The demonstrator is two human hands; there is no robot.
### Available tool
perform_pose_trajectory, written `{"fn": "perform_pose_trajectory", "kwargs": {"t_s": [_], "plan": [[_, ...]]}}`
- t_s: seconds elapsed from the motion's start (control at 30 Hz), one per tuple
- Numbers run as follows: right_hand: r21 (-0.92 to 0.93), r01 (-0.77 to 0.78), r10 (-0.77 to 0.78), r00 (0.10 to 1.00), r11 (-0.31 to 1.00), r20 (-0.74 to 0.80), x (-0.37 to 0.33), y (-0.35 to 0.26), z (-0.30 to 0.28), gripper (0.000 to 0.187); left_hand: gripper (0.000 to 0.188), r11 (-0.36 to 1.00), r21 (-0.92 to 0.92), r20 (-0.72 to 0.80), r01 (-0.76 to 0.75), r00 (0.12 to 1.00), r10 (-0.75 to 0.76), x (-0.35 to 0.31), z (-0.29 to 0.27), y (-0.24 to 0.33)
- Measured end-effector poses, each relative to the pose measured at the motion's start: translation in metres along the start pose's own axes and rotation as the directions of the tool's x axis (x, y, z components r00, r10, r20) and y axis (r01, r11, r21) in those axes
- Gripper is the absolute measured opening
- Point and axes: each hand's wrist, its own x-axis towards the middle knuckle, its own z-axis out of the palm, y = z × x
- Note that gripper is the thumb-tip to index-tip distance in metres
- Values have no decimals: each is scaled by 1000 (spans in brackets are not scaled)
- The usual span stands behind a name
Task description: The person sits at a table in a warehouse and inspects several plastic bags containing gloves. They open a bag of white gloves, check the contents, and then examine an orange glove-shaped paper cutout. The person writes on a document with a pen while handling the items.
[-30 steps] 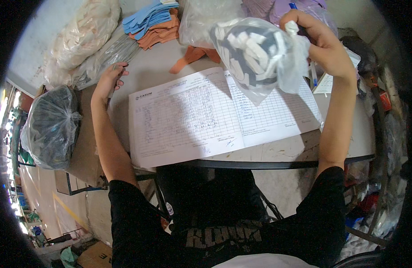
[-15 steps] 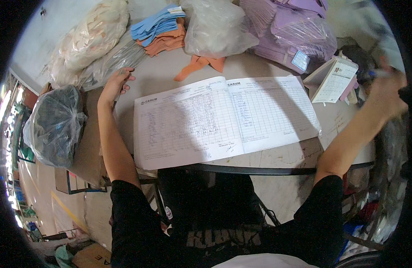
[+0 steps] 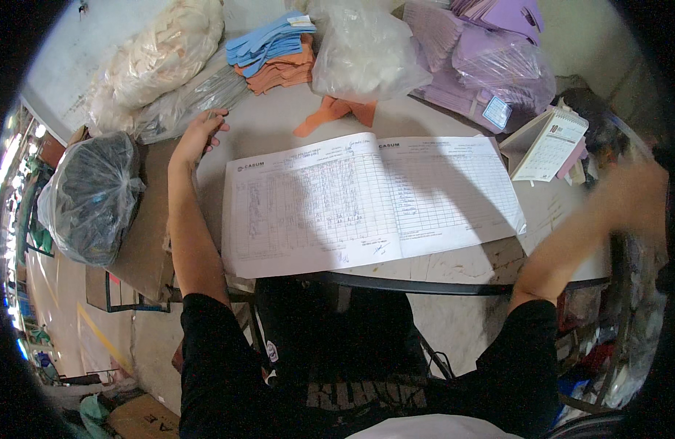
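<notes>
An open record book (image 3: 308, 212) with ruled, handwritten pages lies across the table in front of me. Beyond its upper left corner, my left hand (image 3: 204, 133) rests on the tabletop with fingers loosely bent and apart, near a clear plastic bag (image 3: 184, 102); I make out nothing held in it. Far to the right, my right hand (image 3: 637, 194) is smeared by motion at the edge of the view, past a standing desk calendar (image 3: 548, 146). Its fingers, and anything in them, cannot be made out.
Along the back lie a bag of cream pieces (image 3: 162, 55), blue cloth pieces (image 3: 268, 44) on orange ones (image 3: 282, 72), a cloudy plastic bag (image 3: 366, 58) and wrapped purple pieces (image 3: 491, 66). Loose orange strips (image 3: 337, 113) lie before them. A bag-lined bin (image 3: 92, 197) stands left.
My right hand has moved down along the right edge, and a blurred pale shape above it is gone from view. My left hand stays by the plastic bag. The view has shifted slightly.
</notes>
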Motion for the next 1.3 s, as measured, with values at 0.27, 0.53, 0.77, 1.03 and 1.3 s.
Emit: {"fn": "perform_pose_trajectory", "kwargs": {"t_s": [0.27, 0.53, 0.77, 1.03, 1.3], "plan": [[726, -371, -597, 413, 579, 687, -90, -63, 56, 30, 41, 1000, -11, 8, -26, 1000, 26, -2, -1, 1], [737, -456, -726, 246, 499, 643, -89, -80, 46, 24, 41, 1000, -13, 25, -25, 999, 26, -1, -2, -3], [784, -379, -809, 133, 492, 573, -172, -149, 44, 38, 43, 999, -46, 16, -14, 1000, 15, -4, -2, 1], [689, -214, -675, 146, 693, 724, -227, -194, 67, 35, 34, 982, 152, -9, -111, 993, 114, 2, 12, 2], [461, -736, -457, 230, 496, 859, -186, -157, 69, 28, 28, 890, 184, 429, -417, 849, 309, -24, 75, 39]]}}
